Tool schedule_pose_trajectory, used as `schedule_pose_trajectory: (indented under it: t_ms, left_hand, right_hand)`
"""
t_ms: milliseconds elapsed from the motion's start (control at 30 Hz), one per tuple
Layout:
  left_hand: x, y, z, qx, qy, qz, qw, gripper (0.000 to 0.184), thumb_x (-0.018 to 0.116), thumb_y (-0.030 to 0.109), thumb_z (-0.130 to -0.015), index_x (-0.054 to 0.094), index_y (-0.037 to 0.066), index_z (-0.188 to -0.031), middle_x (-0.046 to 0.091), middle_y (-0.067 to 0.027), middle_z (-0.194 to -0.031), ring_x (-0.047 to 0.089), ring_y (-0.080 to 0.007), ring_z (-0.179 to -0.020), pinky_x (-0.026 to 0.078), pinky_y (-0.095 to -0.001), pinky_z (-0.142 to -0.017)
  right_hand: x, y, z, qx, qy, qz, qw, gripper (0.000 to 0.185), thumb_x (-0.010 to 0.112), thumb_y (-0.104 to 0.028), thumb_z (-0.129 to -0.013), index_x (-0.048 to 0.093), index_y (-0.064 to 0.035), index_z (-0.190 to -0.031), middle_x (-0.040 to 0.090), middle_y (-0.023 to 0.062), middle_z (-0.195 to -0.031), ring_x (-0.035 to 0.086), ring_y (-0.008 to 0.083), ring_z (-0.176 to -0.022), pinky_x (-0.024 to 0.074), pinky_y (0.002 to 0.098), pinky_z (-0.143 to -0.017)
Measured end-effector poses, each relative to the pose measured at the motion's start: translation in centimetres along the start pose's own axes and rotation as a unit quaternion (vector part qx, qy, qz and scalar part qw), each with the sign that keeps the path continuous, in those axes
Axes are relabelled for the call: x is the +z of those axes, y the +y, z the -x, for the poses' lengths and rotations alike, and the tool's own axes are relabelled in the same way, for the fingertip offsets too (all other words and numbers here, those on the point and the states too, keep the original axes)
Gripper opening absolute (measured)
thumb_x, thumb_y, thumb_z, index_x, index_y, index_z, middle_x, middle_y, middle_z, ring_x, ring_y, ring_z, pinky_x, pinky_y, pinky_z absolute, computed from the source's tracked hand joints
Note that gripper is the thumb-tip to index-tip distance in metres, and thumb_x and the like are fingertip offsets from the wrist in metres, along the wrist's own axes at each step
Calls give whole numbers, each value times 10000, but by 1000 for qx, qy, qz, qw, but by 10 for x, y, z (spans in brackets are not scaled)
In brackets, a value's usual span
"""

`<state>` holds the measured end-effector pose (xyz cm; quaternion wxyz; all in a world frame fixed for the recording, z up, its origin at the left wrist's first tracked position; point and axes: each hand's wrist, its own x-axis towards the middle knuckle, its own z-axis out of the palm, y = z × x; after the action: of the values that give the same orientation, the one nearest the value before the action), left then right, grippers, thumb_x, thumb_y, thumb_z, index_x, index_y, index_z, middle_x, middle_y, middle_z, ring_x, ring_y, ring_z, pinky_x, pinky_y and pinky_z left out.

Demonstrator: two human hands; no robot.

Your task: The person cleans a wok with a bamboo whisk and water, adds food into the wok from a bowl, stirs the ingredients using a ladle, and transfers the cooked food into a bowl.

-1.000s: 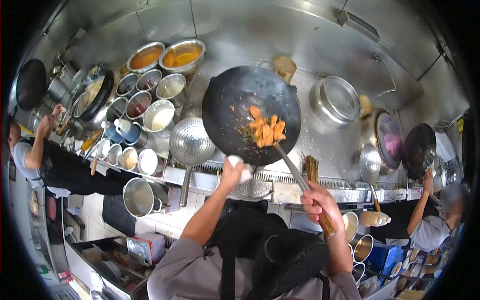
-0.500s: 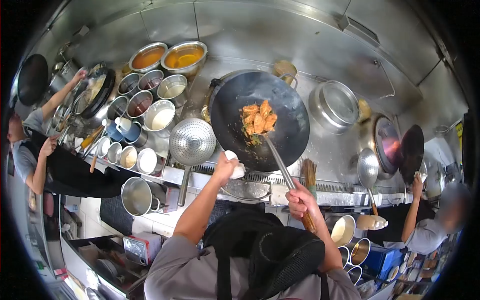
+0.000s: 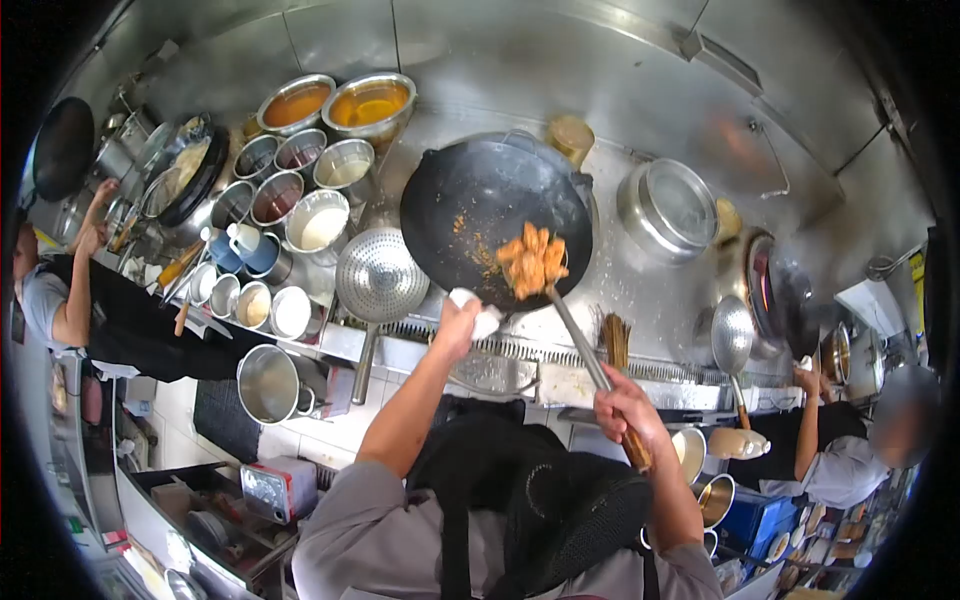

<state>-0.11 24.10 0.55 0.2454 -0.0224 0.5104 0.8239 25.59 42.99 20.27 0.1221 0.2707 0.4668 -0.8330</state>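
A large black wok [image 3: 440, 215] sits over the stove in front of me. My left hand [image 3: 457, 332] is closed around a folded white cloth [image 3: 481, 316] at the wok's near rim; whether a wok handle lies under the cloth is hidden. My right hand [image 3: 626, 402] grips the wooden handle of a long metal ladle [image 3: 578, 338]. At the ladle's head, near the wok's right front side, is a heap of orange-brown food pieces [image 3: 534, 260], which hides the bowl. Small orange crumbs [image 3: 466, 235] are scattered on the wok's bare surface.
Left of the wok lie a perforated strainer [image 3: 382, 274] and several metal pots of sauces [image 3: 320, 226]. A bamboo brush [image 3: 616, 340] stands right of the ladle. Farther right are a lidded pot [image 3: 672, 208] and another skimmer [image 3: 733, 335]. Co-workers stand at both sides.
The wok has shifted left and slightly away. The ladle and food have moved toward me and right within it, leaving crumbs behind. My right hand has moved slightly right.
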Motion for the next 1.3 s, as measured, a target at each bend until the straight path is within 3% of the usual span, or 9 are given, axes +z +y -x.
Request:
schedule_pose_trajectory:
  t_ms: [100, 133, 333, 567, 767, 867, 1067, 1200, 1300]
  left_hand:
    - [-28, -24, -1, 153, 109, -280, 941, 682, 636, 92, -812, 307, -57, -1390, 585, -185, -1171, 611, -283, -1033, 505, -403, -906]
    - [-37, -22, 5, 122, 49, -242, 961, 855, 662, 93, -785, 160, -40, -1464, 537, -237, -1252, 560, -345, -1145, 437, -411, -1003]
    - [-39, -2, 32, 202, 22, -394, 897, 850, 682, 54, -756, 202, -19, -1453, 528, -302, -1255, 541, -476, -1145, 452, -465, -979]
    - [-38, 1, 27, 337, 44, -442, 830, 740, 680, 90, -763, 291, -19, -1383, 568, -281, -1212, 566, -461, -1117, 458, -478, -947]
    - [-30, 5, 31, 182, 22, -314, 931, 603, 623, 72, -773, 359, -12, -1308, 594, -216, -1127, 627, -360, -995, 512, -419, -855]
    - [-15, -12, 27, 4, 54, -91, 994, 439, 583, 25, -801, 426, 11, -1210, 583, -107, -1004, 602, -200, -859, 530, -362, -704]
    - [14, 7, 2, -126, 2, 83, 988, 180, 499, -4, -843, 543, -8, -1017, 618, -124, -882, 662, -254, -751, 558, -386, -602]
    - [16, 3, -34, -120, 29, 26, 992, 190, 526, 37, -869, 531, -26, -1047, 629, -141, -934, 664, -250, -769, 568, -392, -623]
    - [3, -18, -47, -53, 72, -2, 996, 556, 632, 368, -947, 418, -55, -1237, 615, -165, -1045, 635, -200, -837, 551, -364, -685]
  right_hand:
    - [13, -14, -1, 46, 11, 14, 999, 670, 556, -64, -926, 259, -89, -1526, 439, -4, -688, 400, 39, -426, 351, 225, -352]
    - [21, -21, -2, 58, 11, 9, 998, 644, 548, -64, -934, 276, -87, -1517, 440, -6, -688, 399, 34, -425, 345, 217, -349]
    - [57, -78, 12, 86, -53, -67, 993, 574, 499, -56, -963, 300, -95, -1500, 410, -17, -685, 389, 21, -406, 330, 202, -304]
    - [45, -82, 14, 1, -152, -203, 967, 544, 449, -59, -994, 294, -133, -1511, 391, 2, -681, 373, 25, -352, 306, 218, -242]
    - [22, -52, -30, -41, -220, -245, 943, 490, 434, -67, -1007, 364, -174, -1480, 394, 9, -683, 362, 24, -354, 308, 206, -258]
    - [18, -44, -36, -42, -193, -217, 956, 501, 453, -60, -996, 369, -172, -1477, 399, 13, -686, 353, 23, -358, 310, 205, -265]
    - [5, -24, -41, -33, -143, -157, 977, 592, 501, -70, -967, 296, -164, -1515, 399, -3, -670, 343, 25, -355, 300, 204, -265]
    - [-7, -23, -42, -10, -124, -110, 986, 615, 493, -62, -965, 284, -200, -1527, 383, -1, -670, 338, 30, -357, 324, 215, -275]
    - [-19, -37, -46, 14, -152, -51, 987, 631, 508, -74, -960, 273, -197, -1532, 391, 5, -662, 339, 33, -356, 325, 213, -284]
